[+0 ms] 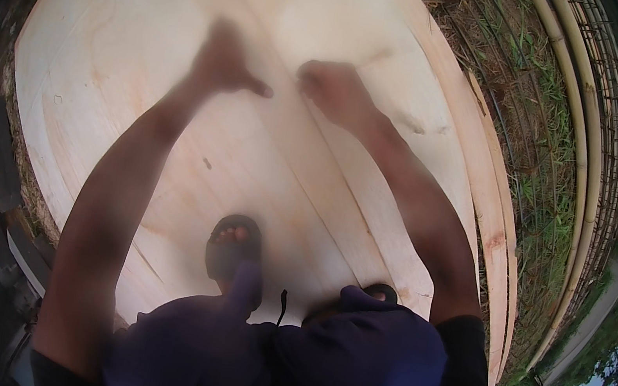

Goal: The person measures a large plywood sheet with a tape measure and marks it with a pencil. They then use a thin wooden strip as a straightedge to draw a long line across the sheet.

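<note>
Pale wooden sheets (196, 153), like plywood or veneer, spread beneath me, with long seams running between them. My left hand (226, 61) is over the sheets, thumb stretched out to the right and apart from the fingers, which are hazy; I see nothing in it. To its right my right hand (333, 92) is closed, fingers curled, close to a seam between two sheets. Whether it pinches something small or the sheet edge is hidden. I cannot tell if either hand touches the wood.
My sandalled left foot (235, 250) stands on the sheets, and my right sandal (380, 291) shows beside my knee. Narrow wooden strips (492, 211) lie along the right edge. Beyond are grass (552, 203) and long bamboo poles (580, 144). Dark planks or boards (3, 150) are at the left.
</note>
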A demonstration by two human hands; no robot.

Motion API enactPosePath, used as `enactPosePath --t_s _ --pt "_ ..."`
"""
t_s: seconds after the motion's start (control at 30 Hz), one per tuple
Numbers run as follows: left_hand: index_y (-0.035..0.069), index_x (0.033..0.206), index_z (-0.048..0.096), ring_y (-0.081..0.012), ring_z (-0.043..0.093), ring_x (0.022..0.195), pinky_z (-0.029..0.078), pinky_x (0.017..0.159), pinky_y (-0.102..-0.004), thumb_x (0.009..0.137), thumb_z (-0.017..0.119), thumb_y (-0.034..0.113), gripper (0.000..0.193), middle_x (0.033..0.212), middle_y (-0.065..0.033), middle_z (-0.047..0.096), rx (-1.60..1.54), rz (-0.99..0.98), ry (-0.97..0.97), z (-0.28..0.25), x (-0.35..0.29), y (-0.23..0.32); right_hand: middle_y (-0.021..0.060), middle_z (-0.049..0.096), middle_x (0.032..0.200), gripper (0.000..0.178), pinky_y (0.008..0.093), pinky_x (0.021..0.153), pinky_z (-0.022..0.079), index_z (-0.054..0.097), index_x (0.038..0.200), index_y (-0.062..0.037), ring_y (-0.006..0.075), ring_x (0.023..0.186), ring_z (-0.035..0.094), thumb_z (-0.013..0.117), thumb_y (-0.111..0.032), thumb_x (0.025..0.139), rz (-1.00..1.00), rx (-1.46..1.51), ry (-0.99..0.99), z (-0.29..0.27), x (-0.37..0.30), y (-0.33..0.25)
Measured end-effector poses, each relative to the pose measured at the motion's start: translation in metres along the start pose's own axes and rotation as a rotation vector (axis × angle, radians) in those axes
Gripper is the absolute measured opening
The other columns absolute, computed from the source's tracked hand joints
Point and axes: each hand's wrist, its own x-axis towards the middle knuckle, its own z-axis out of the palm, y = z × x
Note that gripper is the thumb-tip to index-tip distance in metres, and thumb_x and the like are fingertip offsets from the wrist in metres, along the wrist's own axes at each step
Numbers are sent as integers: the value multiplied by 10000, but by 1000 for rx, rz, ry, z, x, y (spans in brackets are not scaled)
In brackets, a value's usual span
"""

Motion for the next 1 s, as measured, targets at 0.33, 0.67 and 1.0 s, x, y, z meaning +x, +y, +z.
enactPosePath --t_s 0.33,0.67,1.0 --pt "-151 1529 46 -444 60 1539 245 1232 -468 549 907 651 1531 1611 -368 61 -41 -51 -123 -6 0 1 169 735 881 212 409 762 563 717 967 -9 283 827 720 716 -200 874 -4 -3 -23 -1 108 1" --pt "-198 1507 72 -495 90 1521 202 1245 -492 533 916 643 1540 1595 -404 59 -37 -49 -242 -26 6 1 123 751 869 198 313 683 586 703 977 12 171 745 731 683 -164 889 -119 42 101 -5 237 7" --pt "-206 1504 83 -503 89 1519 202 1244 -499 542 916 621 1517 1595 -407 51 -125 -84 -196 -6 8 -7 113 740 779 230 312 662 575 738 964 21 163 680 722 618 -173 931 -55 0 89 20 297 -19"
